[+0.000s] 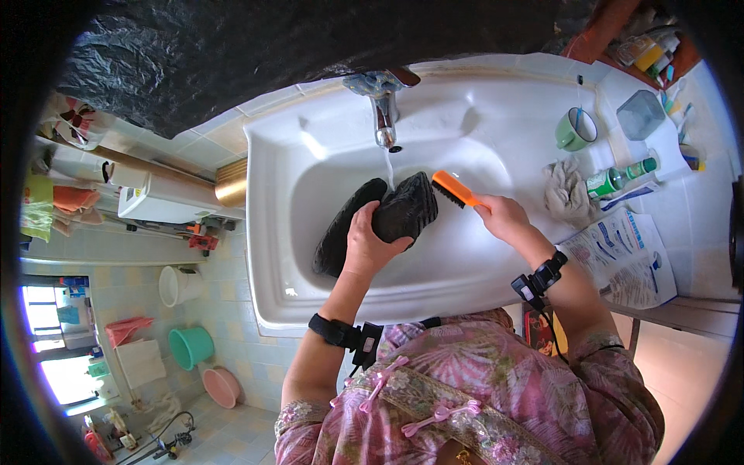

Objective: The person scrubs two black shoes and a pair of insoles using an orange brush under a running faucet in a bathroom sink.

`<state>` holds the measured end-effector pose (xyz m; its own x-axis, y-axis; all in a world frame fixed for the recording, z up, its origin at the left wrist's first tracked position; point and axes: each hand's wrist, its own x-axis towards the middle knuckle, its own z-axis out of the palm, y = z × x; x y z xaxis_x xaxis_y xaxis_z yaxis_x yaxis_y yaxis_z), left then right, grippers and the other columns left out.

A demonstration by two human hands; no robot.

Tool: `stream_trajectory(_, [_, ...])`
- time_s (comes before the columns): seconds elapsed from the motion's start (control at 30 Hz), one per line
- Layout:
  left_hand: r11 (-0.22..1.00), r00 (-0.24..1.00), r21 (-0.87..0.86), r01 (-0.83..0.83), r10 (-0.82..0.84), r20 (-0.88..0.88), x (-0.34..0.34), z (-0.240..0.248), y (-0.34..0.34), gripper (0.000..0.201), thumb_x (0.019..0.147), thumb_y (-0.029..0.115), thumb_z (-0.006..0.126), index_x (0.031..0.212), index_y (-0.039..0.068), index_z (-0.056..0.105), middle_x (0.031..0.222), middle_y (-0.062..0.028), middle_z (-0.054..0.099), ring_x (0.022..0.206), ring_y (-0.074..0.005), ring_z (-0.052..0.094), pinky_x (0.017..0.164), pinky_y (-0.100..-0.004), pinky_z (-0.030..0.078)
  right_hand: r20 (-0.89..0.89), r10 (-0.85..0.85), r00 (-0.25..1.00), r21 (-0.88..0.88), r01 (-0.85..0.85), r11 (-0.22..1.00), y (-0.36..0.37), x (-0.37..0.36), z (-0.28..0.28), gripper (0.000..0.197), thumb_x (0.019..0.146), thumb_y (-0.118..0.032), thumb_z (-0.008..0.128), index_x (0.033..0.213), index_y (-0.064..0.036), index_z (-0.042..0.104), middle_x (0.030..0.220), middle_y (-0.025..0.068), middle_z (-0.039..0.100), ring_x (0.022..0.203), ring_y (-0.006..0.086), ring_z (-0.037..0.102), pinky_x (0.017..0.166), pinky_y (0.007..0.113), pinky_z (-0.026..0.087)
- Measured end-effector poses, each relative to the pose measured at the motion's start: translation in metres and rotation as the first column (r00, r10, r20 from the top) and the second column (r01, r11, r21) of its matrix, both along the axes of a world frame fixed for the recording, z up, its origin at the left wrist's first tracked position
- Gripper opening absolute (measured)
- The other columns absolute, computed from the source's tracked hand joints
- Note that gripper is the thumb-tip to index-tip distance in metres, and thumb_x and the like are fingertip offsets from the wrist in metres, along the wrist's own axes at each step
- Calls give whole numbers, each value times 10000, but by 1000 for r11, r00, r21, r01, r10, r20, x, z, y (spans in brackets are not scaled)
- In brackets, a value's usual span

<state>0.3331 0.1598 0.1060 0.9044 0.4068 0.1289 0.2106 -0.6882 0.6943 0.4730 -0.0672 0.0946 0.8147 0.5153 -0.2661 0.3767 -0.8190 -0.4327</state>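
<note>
In the white washbasin [457,271] my left hand [370,240] grips a dark, wet piece that looks like a black shoe [407,208], thumb and fingers spread round its near side. Against it on the left lies a second long black piece of the same look [339,236]. A thin stream of water falls from the metal tap [383,116] onto the black pieces. My right hand [502,218] is closed round the handle of an orange brush [456,191]. Its black bristles face left toward the held shoe, apart from it by a small gap.
Along the basin's right ledge stand a green mug [575,130], a crumpled grey cloth [568,190], a green bottle [620,178] lying down, and a printed plastic bag [624,260]. A clear box [641,115] sits farther right. Black sheeting [194,62] hangs across the far side.
</note>
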Motion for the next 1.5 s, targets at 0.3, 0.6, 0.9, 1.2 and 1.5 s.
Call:
stream_trajectory(0.3, [987,992,110,118,-123,40,-29,-42,-9,648,496,164,751,1071,29,484,1136,-167,471,1037,-334,461,894,-386,396,-22,338,941,267,-320,909,29,-46,17,283,836,-255,491,1110,-238,559,742,138,606,681,318,587,613,410,463])
stream_trajectory(0.6, [983,985,96,158,-151,-83,-43,-46,-6,639,491,148,767,1052,34,482,1154,-184,457,1053,-350,457,902,-389,396,-39,126,991,37,-125,991,41,3,-12,271,842,-258,479,1089,-184,565,800,148,616,724,311,599,645,423,466])
stream_trajectory(0.9, [951,958,176,253,-220,-186,-39,-44,-13,708,505,114,749,1110,47,387,1145,-199,389,1001,-365,440,878,-396,390,38,144,989,-5,-144,990,32,33,-26,221,846,-228,450,989,-131,587,758,157,606,703,335,580,634,434,458])
stream_trajectory(1.2, [863,946,392,320,-271,-175,-40,-42,-26,472,658,73,594,1087,49,398,1126,-215,413,944,-348,467,830,-401,402,-11,185,983,-111,-185,976,26,34,-5,241,815,-202,490,1030,-143,585,816,161,609,769,318,588,682,405,463])
stream_trajectory(1.5, [673,853,526,520,-445,-273,-33,-29,-30,407,693,71,529,1086,72,423,1144,-199,406,966,-317,455,842,-387,389,-159,71,985,-120,-90,989,15,13,-14,307,844,-254,475,1135,-175,537,883,148,611,810,326,579,741,400,455])
